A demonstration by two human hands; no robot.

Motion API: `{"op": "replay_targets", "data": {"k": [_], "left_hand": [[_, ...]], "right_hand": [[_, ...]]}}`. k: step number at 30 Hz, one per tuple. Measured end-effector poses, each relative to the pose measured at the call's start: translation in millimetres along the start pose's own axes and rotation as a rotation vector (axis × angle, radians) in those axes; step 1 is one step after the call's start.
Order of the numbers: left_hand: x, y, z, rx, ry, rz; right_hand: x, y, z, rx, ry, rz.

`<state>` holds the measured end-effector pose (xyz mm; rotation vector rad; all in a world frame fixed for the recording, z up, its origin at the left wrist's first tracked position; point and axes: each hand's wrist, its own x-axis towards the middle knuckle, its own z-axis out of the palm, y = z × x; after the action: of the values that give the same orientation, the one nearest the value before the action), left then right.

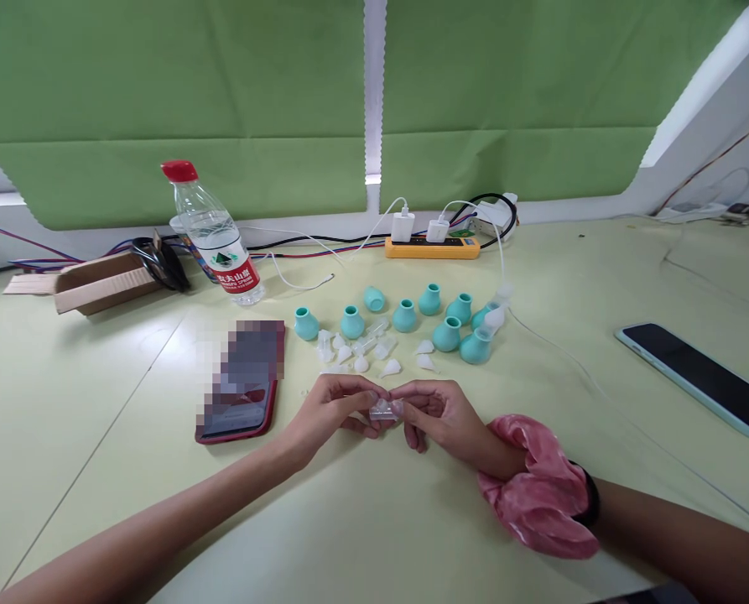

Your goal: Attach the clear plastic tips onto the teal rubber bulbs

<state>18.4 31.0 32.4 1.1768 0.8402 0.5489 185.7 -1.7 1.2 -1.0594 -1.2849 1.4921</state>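
Note:
Between my two hands is a small clear plastic tube-like piece [383,410], held level just above the table. My left hand [336,407] pinches its left end with thumb and fingers. The right end is pinched by my right hand [438,413], with a pink scrunchie [541,486] on that wrist. Just beyond the fingers lie several small translucent white pieces [391,367] and clear tube pieces [370,336]. Behind them stand several turquoise bulb-shaped parts [404,316] with open necks; one bulb [374,299] lies on its side.
A red-cased phone [241,382] lies on the left, another phone [707,377] on the right. A water bottle [226,243] and an open cardboard box [106,281] stand at the back left. A yellow power strip [433,247] with chargers sits by the wall; a white cable [591,377] crosses the table.

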Motion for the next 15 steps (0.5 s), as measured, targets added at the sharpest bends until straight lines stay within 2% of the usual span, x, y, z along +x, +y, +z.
{"op": "replay_targets", "data": {"k": [5, 15], "left_hand": [[1.5, -2.2, -0.7, -0.028, -0.001, -0.020], [5.8, -10.7, -0.4, -0.358, -0.041, -0.084]], "right_hand": [[-1.7, -1.5, 1.5, -0.003, 0.011, 0.011], [-3.8, -2.4, 3.2, -0.001, -0.015, -0.062]]}}
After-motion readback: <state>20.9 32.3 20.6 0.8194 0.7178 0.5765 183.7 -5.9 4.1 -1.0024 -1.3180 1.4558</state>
